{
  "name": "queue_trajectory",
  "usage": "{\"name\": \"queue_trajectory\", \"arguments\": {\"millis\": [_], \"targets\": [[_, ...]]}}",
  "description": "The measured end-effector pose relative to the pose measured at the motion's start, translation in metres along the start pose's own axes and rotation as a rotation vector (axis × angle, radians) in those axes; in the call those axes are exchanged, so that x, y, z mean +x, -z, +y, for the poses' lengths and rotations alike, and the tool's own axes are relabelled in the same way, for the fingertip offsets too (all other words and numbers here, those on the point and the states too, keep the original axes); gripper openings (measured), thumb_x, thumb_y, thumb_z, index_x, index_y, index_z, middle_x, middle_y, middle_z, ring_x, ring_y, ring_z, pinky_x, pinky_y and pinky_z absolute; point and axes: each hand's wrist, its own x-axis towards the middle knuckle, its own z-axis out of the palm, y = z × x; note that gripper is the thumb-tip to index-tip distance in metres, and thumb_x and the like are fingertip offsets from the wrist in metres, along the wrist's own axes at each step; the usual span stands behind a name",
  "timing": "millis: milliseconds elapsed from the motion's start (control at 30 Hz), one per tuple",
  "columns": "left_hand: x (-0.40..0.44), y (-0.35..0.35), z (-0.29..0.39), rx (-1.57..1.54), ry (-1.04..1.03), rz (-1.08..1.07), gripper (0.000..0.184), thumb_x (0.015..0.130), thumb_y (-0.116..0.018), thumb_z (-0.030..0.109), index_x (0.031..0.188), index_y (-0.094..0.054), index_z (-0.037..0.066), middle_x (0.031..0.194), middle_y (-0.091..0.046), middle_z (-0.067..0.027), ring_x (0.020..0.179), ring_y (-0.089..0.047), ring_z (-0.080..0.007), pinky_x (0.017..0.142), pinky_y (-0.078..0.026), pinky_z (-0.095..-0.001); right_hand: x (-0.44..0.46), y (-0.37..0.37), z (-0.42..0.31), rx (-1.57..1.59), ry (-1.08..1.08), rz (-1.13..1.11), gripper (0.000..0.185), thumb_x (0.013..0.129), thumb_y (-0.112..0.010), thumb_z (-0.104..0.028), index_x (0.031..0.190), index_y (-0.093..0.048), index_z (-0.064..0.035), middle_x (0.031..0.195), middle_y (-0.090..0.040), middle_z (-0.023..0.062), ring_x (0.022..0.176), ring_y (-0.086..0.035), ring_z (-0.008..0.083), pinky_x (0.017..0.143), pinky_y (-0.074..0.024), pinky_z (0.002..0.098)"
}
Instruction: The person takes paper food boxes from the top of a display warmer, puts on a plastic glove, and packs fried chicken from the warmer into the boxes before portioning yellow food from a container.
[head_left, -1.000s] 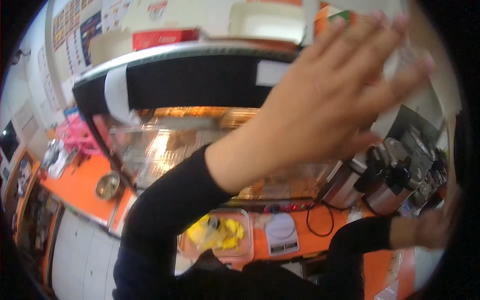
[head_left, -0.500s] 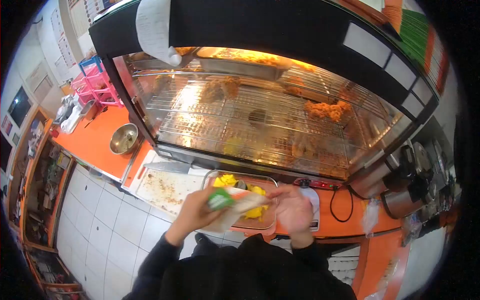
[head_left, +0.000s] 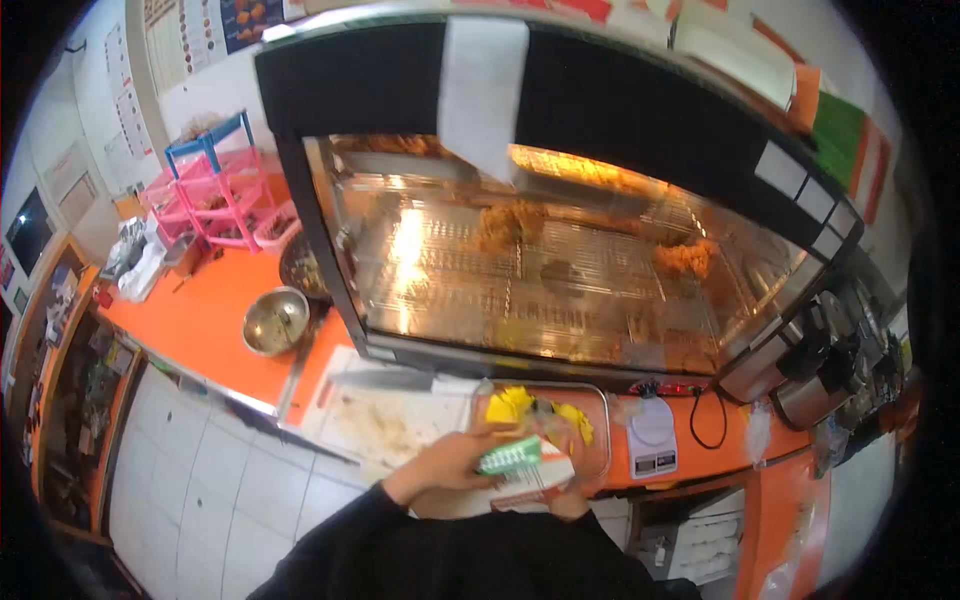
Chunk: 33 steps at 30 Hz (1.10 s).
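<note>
My left hand (head_left: 445,464) is closed on the left side of a white paper food carton (head_left: 552,472) with green and orange print. My right hand (head_left: 577,488) is at the carton's right end; its fingers are blurred and partly hidden, so its grip is unclear. Just beyond both hands lies a shallow tray (head_left: 606,425) holding yellow pieces (head_left: 510,404), which look like wrapped or folded packets. To the left of the tray is a white cutting board (head_left: 375,420) with brown crumbs, and a broad knife (head_left: 385,380) rests along its far edge.
A glass-fronted warming cabinet (head_left: 560,290) with fried chicken (head_left: 686,257) stands behind the tray. A kitchen scale (head_left: 652,430) is on the right, near metal pots (head_left: 808,400). Leftward are a steel bowl (head_left: 276,320) and a pink rack (head_left: 225,200) on the orange counter (head_left: 190,310).
The view has shifted, so the cabinet and counter appear farther right. My right hand, with fingers apart beside the carton before, is now at its end. The carton is closer to my body.
</note>
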Motion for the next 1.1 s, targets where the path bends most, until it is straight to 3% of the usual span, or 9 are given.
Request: {"name": "queue_trajectory", "arguments": {"millis": [100,200,300,467,600,700,967,1100], "targets": [[-0.007,0.014,-0.013,0.054,-0.033,-0.156,0.071,0.076,-0.068,0.03,0.14,-0.036,0.027,0.148,-0.027,-0.013,0.1,-0.059,-0.04,0.084,-0.049,-0.0439,0.001,-0.015,0.031,-0.041,0.019,-0.036,0.061,0.087,-0.047,-0.049,0.123,-0.043,0.0005,0.125,-0.046,0.0181,0.12,-0.043,0.0331,0.101,-0.0349,0.0486],[-0.031,0.031,-0.039,0.038,-0.204,-0.098,0.066,0.077,-0.068,0.03,0.137,-0.042,0.021,0.144,-0.034,-0.0149,0.11,-0.055,-0.037,0.09,-0.047,-0.0423,0.006,-0.036,0.069,-0.087,0.028,-0.081,0.062,0.087,-0.046,-0.05,0.125,-0.043,-0.0017,0.127,-0.044,0.018,0.121,-0.042,0.0335,0.101,-0.0343,0.0495],[-0.067,0.063,-0.034,0.02,-0.1,-0.023,0.062,0.077,-0.067,0.032,0.134,-0.046,0.017,0.14,-0.04,-0.0142,0.115,-0.052,-0.0349,0.093,-0.045,-0.041,0.012,-0.054,0.108,-0.144,0.021,-0.135,0.063,0.087,-0.045,-0.052,0.127,-0.042,-0.0039,0.13,-0.042,0.0179,0.122,-0.04,0.0339,0.101,-0.0338,0.0504],[-0.105,0.094,-0.05,-0.014,-0.093,-0.033,0.061,0.078,-0.066,0.033,0.133,-0.047,0.017,0.136,-0.045,-0.013,0.115,-0.052,-0.0333,0.093,-0.045,-0.0392,0.021,-0.093,0.15,-0.273,0.011,-0.257,0.064,0.086,-0.044,-0.055,0.13,-0.041,-0.0074,0.133,-0.039,0.0177,0.124,-0.038,0.0345,0.102,-0.0329,0.0519],[-0.116,0.107,-0.047,0.008,-0.133,-0.181,0.058,0.078,-0.066,0.031,0.132,-0.048,0.016,0.132,-0.048,-0.0117,0.113,-0.053,-0.0325,0.093,-0.045,-0.0375,0.023,-0.116,0.16,-0.384,0.032,-0.351,0.066,0.086,-0.043,-0.057,0.132,-0.04,-0.0103,0.136,-0.036,0.0176,0.126,-0.037,0.0351,0.102,-0.0322,0.0531],[-0.117,0.108,-0.057,-0.052,-0.254,-0.139,0.057,0.079,-0.067,0.029,0.131,-0.05,0.015,0.131,-0.049,-0.0111,0.113,-0.054,-0.0315,0.094,-0.044,-0.0369,0.026,-0.122,0.163,-0.45,0.054,-0.401,0.067,0.086,-0.042,-0.059,0.134,-0.039,-0.0125,0.138,-0.035,0.0175,0.127,-0.035,0.0355,0.102,-0.0317,0.0541],[-0.123,0.116,-0.069,-0.171,-0.263,-0.203,0.054,0.079,-0.069,0.026,0.128,-0.053,0.012,0.13,-0.05,-0.0136,0.116,-0.052,-0.03,0.096,-0.043,-0.036,0.029,-0.121,0.165,-0.525,0.073,-0.448,0.07,0.086,-0.04,-0.063,0.139,-0.037,-0.0182,0.144,-0.03,0.0172,0.13,-0.032,0.0365,0.102,-0.0302,0.0565],[-0.127,0.115,-0.078,-0.246,-0.326,-0.207,0.055,0.078,-0.071,0.022,0.128,-0.053,0.01,0.13,-0.051,-0.0128,0.117,-0.052,-0.0295,0.097,-0.041,-0.0366,0.026,-0.14,0.182,-0.505,0.098,-0.355,0.076,0.084,-0.038,-0.069,0.143,-0.032,-0.0216,0.148,-0.025,0.0153,0.132,-0.028,0.0364,0.103,-0.0285,0.057]]}}
